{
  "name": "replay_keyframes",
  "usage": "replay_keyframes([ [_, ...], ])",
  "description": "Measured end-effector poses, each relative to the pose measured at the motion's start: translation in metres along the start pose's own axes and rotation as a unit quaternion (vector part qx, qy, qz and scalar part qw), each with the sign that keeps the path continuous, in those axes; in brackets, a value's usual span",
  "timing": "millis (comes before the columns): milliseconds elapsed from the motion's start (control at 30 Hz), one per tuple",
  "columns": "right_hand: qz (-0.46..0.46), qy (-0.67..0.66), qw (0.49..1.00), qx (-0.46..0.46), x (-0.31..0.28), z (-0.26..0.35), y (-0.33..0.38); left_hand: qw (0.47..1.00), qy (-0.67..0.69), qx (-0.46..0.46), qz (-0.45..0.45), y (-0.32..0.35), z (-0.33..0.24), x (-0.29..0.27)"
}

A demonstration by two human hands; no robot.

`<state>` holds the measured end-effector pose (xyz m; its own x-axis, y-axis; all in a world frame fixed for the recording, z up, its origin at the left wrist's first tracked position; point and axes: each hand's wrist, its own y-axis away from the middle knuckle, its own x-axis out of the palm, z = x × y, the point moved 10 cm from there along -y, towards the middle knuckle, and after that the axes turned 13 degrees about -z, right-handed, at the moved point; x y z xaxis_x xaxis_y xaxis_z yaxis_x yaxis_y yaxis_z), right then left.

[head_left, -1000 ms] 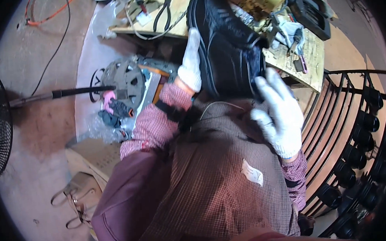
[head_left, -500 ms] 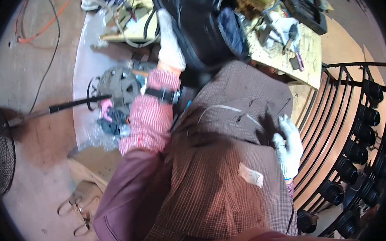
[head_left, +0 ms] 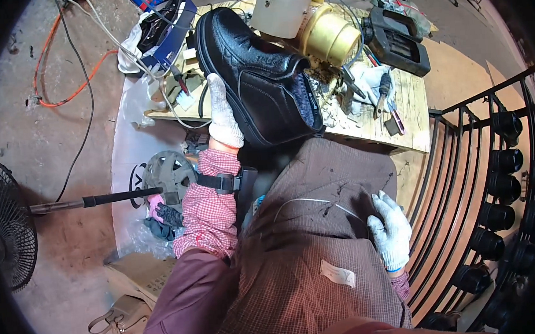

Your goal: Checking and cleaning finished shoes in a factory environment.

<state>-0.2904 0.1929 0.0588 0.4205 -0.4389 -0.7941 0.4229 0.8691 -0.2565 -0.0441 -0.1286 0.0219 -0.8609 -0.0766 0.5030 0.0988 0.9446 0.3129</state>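
Your left hand (head_left: 223, 116), in a white knit glove, lies flat along the sole edge of a black boot (head_left: 261, 75) in the upper centre of the frame. The fingers are extended and pressed together against the boot's side, not curled round it. The boot is pebbled black leather with stitched panels and a thick dark sole; it lies on its side, toe toward the upper left, its fleece-lined opening toward the centre right, resting on the near edge of a pale wooden workbench (head_left: 412, 110).

Your right hand (head_left: 391, 231), also in a white knit glove, sits at the lower right of centre on a brown checked cloth (head_left: 321, 249) that covers your lap. Its fingers are loosely bent and slightly spread, palm down on the fabric — it grips nothing. A thin pale thread (head_left: 309, 201) arcs across the cloth just left of that hand.

On the bench behind the boot stand a brass-coloured cylindrical can (head_left: 328, 38) and a black ribbed plastic case (head_left: 397, 36), with small hand tools scattered between them. At the left edge of the frame is a round wire fan guard (head_left: 4, 220); an orange cable (head_left: 69, 75) loops over the concrete floor in the upper left. Curved black metal bars (head_left: 463, 155) run down the right side.
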Motion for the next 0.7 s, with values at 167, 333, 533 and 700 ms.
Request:
replay_keyframes([
  [167,0.008,-0.013,1.0,0.011,0.007,-0.008,0.003,0.999,0.026,-0.012,0.026,0.008,0.004,-0.004],
  [333,0.009,-0.009,1.0,-0.001,0.011,-0.008,-0.004,0.999,0.04,-0.026,0.016,0.01,0.002,0.012],
  [533,0.032,-0.017,0.999,0.028,0.014,-0.016,0.0,0.999,-0.018,0.014,-0.038,0.025,-0.022,0.037],
  [700,0.053,-0.01,0.998,0.035,0.022,-0.028,0.005,0.999,0.033,0.024,-0.024,0.004,-0.028,0.026],
])
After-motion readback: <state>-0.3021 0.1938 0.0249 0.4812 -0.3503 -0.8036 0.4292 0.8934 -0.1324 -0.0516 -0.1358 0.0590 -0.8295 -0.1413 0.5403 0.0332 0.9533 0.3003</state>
